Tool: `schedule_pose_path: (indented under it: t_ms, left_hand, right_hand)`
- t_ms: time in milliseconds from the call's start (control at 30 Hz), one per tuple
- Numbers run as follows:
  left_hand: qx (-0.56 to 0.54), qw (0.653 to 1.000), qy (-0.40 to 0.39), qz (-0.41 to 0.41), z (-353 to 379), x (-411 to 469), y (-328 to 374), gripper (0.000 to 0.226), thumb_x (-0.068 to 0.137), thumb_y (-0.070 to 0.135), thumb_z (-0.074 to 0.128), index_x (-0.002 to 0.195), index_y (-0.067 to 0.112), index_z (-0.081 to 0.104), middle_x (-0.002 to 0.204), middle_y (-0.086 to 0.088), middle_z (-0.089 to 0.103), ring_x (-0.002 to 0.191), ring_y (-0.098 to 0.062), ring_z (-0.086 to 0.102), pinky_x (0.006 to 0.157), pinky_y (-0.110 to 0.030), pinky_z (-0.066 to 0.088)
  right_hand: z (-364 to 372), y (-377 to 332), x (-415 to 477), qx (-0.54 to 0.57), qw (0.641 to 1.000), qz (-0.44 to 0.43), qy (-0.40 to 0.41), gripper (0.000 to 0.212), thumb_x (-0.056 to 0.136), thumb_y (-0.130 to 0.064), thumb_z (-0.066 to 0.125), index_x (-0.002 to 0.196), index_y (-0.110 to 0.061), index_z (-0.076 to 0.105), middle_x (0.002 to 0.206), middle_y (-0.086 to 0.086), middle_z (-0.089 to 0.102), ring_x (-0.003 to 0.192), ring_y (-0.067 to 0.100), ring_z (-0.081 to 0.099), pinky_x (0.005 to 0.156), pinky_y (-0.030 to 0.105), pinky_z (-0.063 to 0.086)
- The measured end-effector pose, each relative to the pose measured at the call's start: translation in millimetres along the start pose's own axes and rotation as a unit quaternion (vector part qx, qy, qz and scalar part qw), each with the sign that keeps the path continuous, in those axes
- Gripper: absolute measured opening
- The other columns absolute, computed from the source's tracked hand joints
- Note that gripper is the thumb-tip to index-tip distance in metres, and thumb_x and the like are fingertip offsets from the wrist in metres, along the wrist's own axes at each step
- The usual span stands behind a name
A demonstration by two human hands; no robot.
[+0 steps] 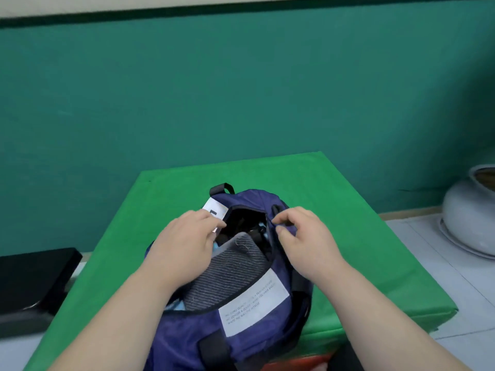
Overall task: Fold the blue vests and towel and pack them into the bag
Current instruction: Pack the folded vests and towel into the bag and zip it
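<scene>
**Green cloth-covered table (348,210) against a teal wall: mouth of the navy-blue fabric duffel bag (241,330) held apart.**

Head view: the grey ribbed folded towel (230,269) is lodged in the open bag, with pale-blue fabric (174,306), probably the vests, glimpsed beside it. The right rim is pinched by the right hand (302,236). The left hand (184,242) is laid over the left rim, and whether the rim is gripped cannot be told. The rims should be drawn apart evenly and the towel pressed below the zip line.
</scene>
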State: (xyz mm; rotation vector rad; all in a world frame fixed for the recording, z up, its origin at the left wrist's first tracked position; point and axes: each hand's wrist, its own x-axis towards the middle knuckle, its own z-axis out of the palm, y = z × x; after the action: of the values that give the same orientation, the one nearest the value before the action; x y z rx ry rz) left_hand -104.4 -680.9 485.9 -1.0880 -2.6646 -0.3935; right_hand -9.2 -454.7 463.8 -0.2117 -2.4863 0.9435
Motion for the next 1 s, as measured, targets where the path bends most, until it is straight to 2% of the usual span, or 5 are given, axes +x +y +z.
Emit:
schedule_pose_path:
  t_ms: [233, 467, 633, 833, 1000]
  left_hand:
    - [-0.037, 0.996, 0.005, -0.084, -13.2, -57.7, -49.4, 0.028, 0.096, 0.014, 0.053, 0.115, 0.029, 0.068, 0.109, 0.015, 0.058, 0.106, -0.013, 0.053, 0.092, -0.035, 0.047]
    - [-0.093, 0.984, -0.010, -0.148, -16.3, -127.7, -80.3, 0.022, 0.092, 0.021, 0.060, 0.110, 0.032, 0.063, 0.104, 0.017, 0.054, 0.101, -0.008, 0.056, 0.089, -0.034, 0.049]
    - [-0.119, 0.982, -0.056, -0.138, -8.0, -157.1, -84.1, 0.047, 0.087, 0.039, 0.058, 0.133, 0.044, 0.046, 0.109, 0.020, 0.047, 0.105, -0.001, 0.049, 0.089, -0.029, 0.046]
    - [-0.109, 0.984, -0.072, -0.120, 3.7, -157.4, -86.3, 0.053, 0.085, 0.044, 0.063, 0.136, 0.042, 0.049, 0.115, 0.020, 0.050, 0.116, -0.004, 0.048, 0.097, -0.022, 0.040]
    - [-0.075, 0.984, -0.065, -0.145, 5.4, -148.1, -81.8, 0.054, 0.079, 0.058, 0.069, 0.128, 0.041, 0.054, 0.114, 0.018, 0.052, 0.115, -0.005, 0.047, 0.093, -0.024, 0.041]
  right_hand:
    - [32.7, -69.6, 3.4, -0.013, 0.996, -0.070, -0.057, 0.014, 0.093, -0.019, 0.059, 0.096, -0.030, 0.066, 0.093, -0.023, 0.057, 0.096, 0.000, 0.048, 0.080, 0.012, 0.038]
    - [110.2, -116.5, -35.0, -0.065, 0.962, -0.109, -0.241, 0.006, 0.091, -0.032, 0.059, 0.090, -0.029, 0.063, 0.088, -0.013, 0.058, 0.090, 0.008, 0.053, 0.083, 0.031, 0.047]
    - [144.6, -125.1, -59.7, -0.094, 0.955, -0.100, -0.264, 0.038, 0.075, -0.065, 0.065, 0.083, -0.029, 0.053, 0.079, -0.011, 0.058, 0.079, 0.007, 0.053, 0.070, 0.029, 0.045]
    - [151.5, -129.7, -57.7, -0.120, 0.937, -0.127, -0.303, 0.018, 0.084, -0.038, 0.060, 0.096, -0.026, 0.065, 0.077, -0.011, 0.058, 0.087, 0.012, 0.060, 0.072, 0.026, 0.044]
    - [146.6, -128.6, -44.7, -0.070, 0.940, -0.086, -0.321, 0.008, 0.088, -0.024, 0.061, 0.092, -0.028, 0.066, 0.075, -0.012, 0.058, 0.079, 0.008, 0.057, 0.073, 0.023, 0.045]
